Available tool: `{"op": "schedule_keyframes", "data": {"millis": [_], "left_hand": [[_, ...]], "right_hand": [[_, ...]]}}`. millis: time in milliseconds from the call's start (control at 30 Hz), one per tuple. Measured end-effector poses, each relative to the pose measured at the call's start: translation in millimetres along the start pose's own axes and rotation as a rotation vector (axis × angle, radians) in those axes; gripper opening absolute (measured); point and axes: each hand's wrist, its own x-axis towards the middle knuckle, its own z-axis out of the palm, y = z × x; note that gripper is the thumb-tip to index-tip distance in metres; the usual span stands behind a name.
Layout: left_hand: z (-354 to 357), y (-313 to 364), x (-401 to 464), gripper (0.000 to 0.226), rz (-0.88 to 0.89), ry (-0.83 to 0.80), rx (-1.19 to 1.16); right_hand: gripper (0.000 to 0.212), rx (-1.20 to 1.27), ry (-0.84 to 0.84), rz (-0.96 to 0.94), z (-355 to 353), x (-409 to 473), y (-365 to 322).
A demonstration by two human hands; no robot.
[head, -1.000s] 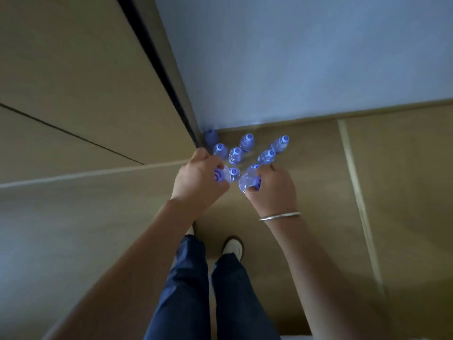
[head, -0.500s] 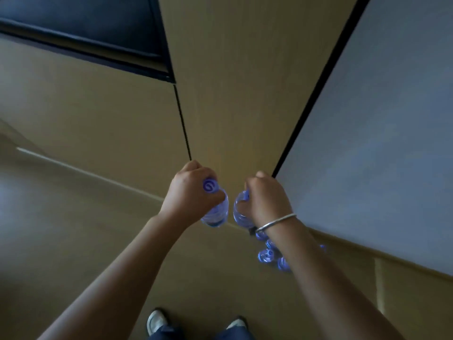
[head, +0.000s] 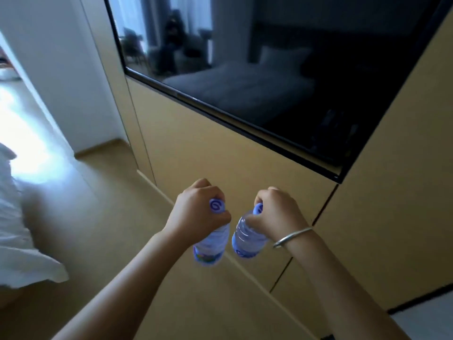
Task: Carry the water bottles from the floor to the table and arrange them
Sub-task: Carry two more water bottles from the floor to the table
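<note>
I have one water bottle (head: 210, 244) in my left hand (head: 196, 217), another (head: 247, 238) in my right hand (head: 277, 212) — each grip clenched round a neck; both are off the floor; no bench in sight, so the carry and the arranging remain.

A tan wooden wall panel (head: 208, 143) fills the middle, with a dark glossy screen (head: 269, 77) set in it that reflects a bed. The floor (head: 98, 229) is light wood. On the left are white bedding (head: 17, 241), a white wall (head: 61, 69) and bright daylight.
</note>
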Motion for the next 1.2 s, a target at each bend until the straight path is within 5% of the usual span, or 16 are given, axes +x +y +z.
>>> {"op": "schedule_keyframes", "data": {"millis": [200,400,867,1200], "left_hand": [[-63.6,-75.3,31.1,0.018,-0.126,0.133,0.074],[-103.8,-136.3,70.4,0.045,-0.238,0.247,0.056],[-166.1,-258.7,240.6,0.02,-0.483,0.37,0.268],[-210.4,-361.6,323.2,0.017,-0.616,0.425,0.334]], "right_hand": [[0.016,0.07,-0.069,-0.161,33.1,71.6,-85.6],[0.019,0.066,-0.19,-0.327,65.6,145.7,-150.8],[0.02,0.049,-0.282,-0.696,120.1,379.6,-265.7],[0.019,0.038,-0.382,-0.785,178.9,507.4,-343.6]]}}
